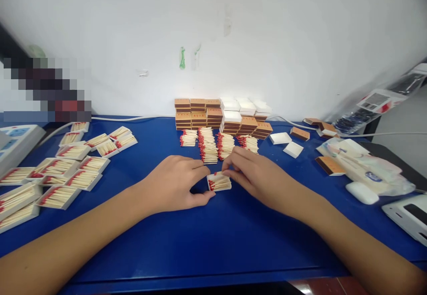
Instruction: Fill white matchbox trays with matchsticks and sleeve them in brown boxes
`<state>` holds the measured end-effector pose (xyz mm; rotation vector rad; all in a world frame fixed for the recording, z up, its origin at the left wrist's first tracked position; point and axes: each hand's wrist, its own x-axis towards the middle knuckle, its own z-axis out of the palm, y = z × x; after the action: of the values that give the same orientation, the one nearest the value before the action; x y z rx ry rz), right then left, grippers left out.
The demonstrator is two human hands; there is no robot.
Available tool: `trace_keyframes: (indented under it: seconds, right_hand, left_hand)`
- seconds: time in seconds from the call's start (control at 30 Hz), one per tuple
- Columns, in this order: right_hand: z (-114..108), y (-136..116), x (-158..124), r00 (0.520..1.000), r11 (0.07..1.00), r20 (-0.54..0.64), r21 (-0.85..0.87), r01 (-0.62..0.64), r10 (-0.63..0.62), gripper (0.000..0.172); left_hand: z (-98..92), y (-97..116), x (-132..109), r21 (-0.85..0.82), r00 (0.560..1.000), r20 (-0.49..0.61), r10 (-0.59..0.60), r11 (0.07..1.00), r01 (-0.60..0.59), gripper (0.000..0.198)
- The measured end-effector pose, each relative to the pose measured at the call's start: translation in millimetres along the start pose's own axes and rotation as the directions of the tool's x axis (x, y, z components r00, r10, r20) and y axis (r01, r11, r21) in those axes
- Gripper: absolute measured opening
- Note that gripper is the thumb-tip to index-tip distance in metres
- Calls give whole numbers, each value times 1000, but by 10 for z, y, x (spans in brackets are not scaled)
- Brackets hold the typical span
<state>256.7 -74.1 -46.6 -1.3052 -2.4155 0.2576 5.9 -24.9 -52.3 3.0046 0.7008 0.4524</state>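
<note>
Tray: a small white tray [219, 182] full of red-tipped matches lies flat on the blue desk [213, 237], at mid-desk between the two hands.
Left hand: the left hand [173, 183] rests on the desk just left of the tray. Its thumb and forefinger are spread to either side of the tray's left end and close on it, and the other fingers are curled under.
Right hand: the right hand [256, 175] lies just right of the tray. Its fingers are bunched together, with the tips on the matches at the tray's far edge. I cannot tell whether they pinch a match.
Loose matches: four piles [207, 146] lie just beyond the hands.
Boxes: stacks of brown boxes [196, 115] and white sleeves [246, 106] stand behind the piles, by the wall.
Filled trays: many more filled trays [66, 170] are spread over the left of the desk, well apart from the hands.
Left edge: a power strip [16, 139].
Right side: scattered boxes [330, 165], plastic bags [370, 168] and a white case [362, 192].
</note>
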Motion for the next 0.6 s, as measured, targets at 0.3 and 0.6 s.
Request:
trace_keyframes:
  seconds: [0.3, 0.6]
  right_hand:
    - [-28, 295, 29, 995, 999, -96, -20, -34, 32, 13]
    - [51, 405, 67, 998, 995, -32, -87, -56, 54, 9]
  left_hand:
    - [-4, -3, 11, -14, 1000, 8, -1, 1000, 1, 28]
    - [1, 4, -5, -2, 1000, -8, 6, 1000, -6, 28]
